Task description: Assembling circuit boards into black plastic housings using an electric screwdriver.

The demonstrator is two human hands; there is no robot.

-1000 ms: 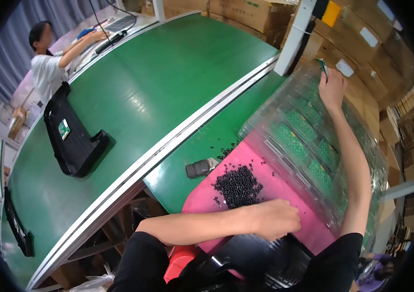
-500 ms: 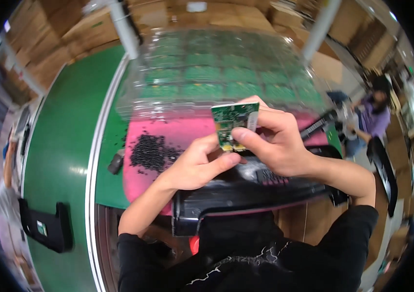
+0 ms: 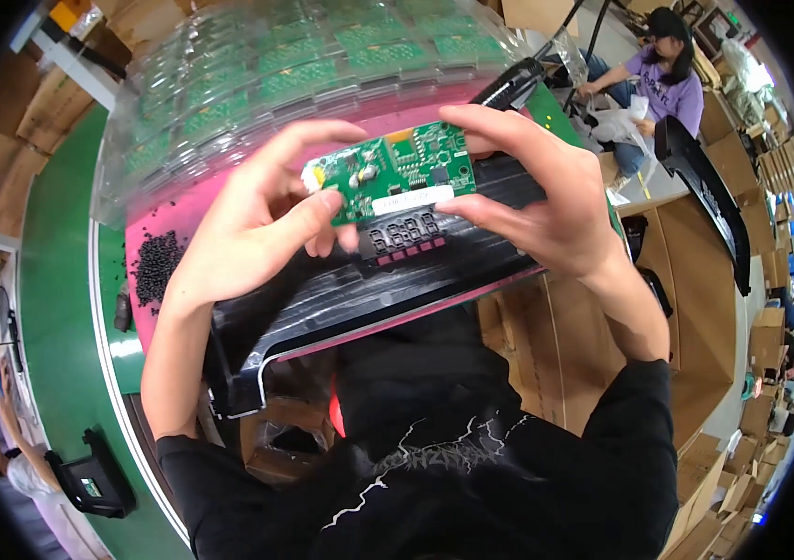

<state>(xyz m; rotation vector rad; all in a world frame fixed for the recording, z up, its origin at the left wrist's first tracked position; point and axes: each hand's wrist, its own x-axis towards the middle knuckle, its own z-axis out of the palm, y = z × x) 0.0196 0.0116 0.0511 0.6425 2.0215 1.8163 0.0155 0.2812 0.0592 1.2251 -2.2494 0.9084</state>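
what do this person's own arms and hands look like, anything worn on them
The left hand and right hand are ungloved, with nothing worn visible on the fingers or wrists. The black shirt has loose sleeves ending near the elbows, and a pale, jagged, lightning-like print across the front.

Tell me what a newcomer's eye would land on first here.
First, the bright green circuit board, held up by the left hand and right hand in the upper middle of the picture. Just below it in the picture stretches a long, glossy black panel. Then the eye goes to the heap of small black pieces on the pink mat at the left.
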